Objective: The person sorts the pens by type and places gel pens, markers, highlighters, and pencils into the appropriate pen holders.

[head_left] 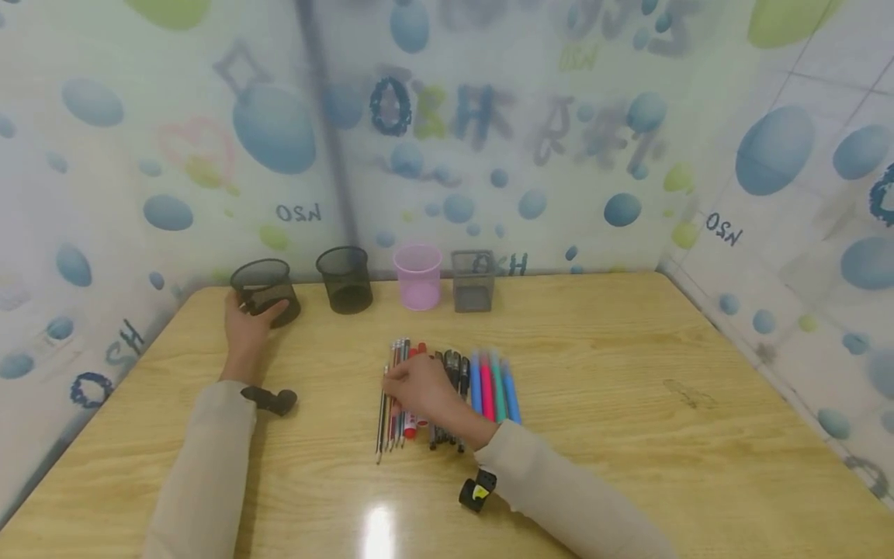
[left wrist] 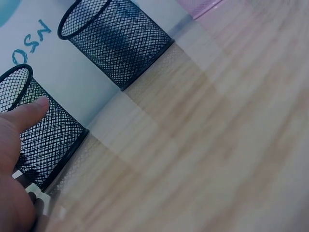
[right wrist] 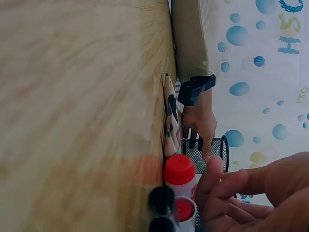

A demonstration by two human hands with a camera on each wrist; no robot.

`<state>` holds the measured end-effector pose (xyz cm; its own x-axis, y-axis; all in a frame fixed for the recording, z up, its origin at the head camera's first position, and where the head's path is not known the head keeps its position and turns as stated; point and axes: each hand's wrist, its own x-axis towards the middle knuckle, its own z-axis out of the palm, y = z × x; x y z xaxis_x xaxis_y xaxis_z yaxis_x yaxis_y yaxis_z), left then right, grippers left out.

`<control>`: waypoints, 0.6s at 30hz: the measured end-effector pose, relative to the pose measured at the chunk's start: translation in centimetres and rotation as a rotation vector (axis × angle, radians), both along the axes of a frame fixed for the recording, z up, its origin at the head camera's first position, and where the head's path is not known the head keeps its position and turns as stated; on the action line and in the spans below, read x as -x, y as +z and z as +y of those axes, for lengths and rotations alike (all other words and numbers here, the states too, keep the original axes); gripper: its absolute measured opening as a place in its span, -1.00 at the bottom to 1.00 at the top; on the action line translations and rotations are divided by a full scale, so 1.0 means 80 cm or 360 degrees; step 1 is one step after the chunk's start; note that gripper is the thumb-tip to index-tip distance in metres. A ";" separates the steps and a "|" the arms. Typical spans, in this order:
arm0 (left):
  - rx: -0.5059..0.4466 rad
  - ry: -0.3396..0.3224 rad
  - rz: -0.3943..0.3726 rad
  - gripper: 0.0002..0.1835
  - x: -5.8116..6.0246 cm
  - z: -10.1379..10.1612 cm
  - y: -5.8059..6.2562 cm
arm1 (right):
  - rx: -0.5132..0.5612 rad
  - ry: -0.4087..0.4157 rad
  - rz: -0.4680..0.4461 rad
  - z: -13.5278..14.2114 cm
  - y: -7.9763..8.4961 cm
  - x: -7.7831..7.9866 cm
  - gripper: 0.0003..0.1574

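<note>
At the far left, my left hand (head_left: 247, 330) grips a round black mesh pen holder (head_left: 282, 281), its thumb lying along the near wall in the left wrist view; some fingers are hidden. Over a row of pens my right hand (head_left: 426, 388) hovers with bent fingers, tips near the leftmost pencils (head_left: 381, 435). No item shows between those fingertips in the right wrist view (right wrist: 241, 193). Beside the pencils lie red-capped markers (right wrist: 179, 170), partly covered by the hand, then black pens (head_left: 464, 376) and bright blue, pink and green felt-tip pens (head_left: 487, 388).
Along the wall stand a second black mesh holder (head_left: 345, 281), a pink holder (head_left: 419, 279) and a square grey mesh holder (head_left: 472, 281). The wooden table (head_left: 628, 373) meets a sheet (head_left: 531, 155) printed with bubbles at the back and sides. Each wrist carries a small black camera.
</note>
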<state>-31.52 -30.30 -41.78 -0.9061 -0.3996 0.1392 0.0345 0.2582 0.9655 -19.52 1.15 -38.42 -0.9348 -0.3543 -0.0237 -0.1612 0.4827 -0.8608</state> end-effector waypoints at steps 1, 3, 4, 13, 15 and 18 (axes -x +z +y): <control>0.0000 -0.0006 -0.0011 0.00 -0.002 -0.001 0.000 | -0.0012 -0.0002 0.0013 -0.001 0.001 -0.001 -0.73; 0.0014 -0.0019 -0.0038 0.02 -0.008 -0.001 0.000 | -0.0030 -0.0010 0.0043 -0.001 0.001 -0.002 -0.74; 0.0025 -0.0028 -0.0052 0.03 -0.011 -0.001 -0.001 | -0.0037 -0.0015 0.0056 -0.001 0.001 -0.002 -0.75; 0.0054 -0.0148 -0.0085 0.04 -0.038 -0.001 -0.001 | -0.0188 0.0000 0.0212 -0.015 0.005 0.007 -0.37; 0.0064 -0.0157 -0.0078 0.02 -0.041 -0.003 -0.002 | -0.0248 -0.0020 0.0147 -0.023 0.006 0.008 -0.34; 0.0068 -0.0187 -0.0067 -0.01 -0.044 -0.006 -0.006 | -0.0368 -0.0081 0.0079 -0.032 0.007 0.007 -0.34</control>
<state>-28.03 -30.77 -42.23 -0.9517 -0.2848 0.1145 0.0264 0.2958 0.9549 -20.10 -1.45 -37.89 -0.9535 -0.2970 -0.0520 -0.1710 0.6746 -0.7181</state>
